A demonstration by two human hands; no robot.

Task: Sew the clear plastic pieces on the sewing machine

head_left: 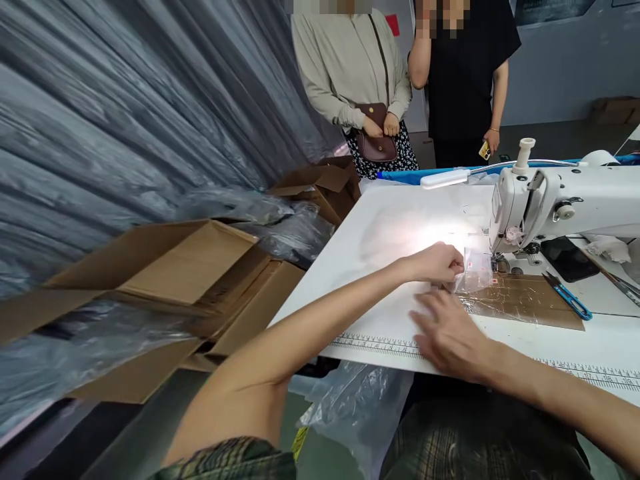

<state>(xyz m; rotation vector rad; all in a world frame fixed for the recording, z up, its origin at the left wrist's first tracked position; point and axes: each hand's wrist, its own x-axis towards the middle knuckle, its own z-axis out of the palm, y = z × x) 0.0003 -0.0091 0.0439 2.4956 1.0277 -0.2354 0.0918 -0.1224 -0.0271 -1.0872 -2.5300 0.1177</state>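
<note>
My left hand (pixel 443 263) is closed at the left edge of a thin, translucent white piece (pixel 477 270) with small red marks. It pinches that edge, though the fingertips are partly hidden. The piece lies by the needle area of a white sewing machine (pixel 525 200); whether it is plastic or fabric I cannot tell. Nearer to me, my right hand (pixel 453 330) hovers low over the table, blurred by motion, its fingers apart and nothing visible in them. A brown sheet (pixel 530 300) under clear film lies right of it.
Blue thread snips (pixel 567 297) and a dark phone (pixel 570 259) lie right of the needle. A ruler strip (pixel 380 345) runs along the front edge of the white table (pixel 350 280). Open cardboard boxes (pixel 185 260) stand at left. Two people stand behind the table.
</note>
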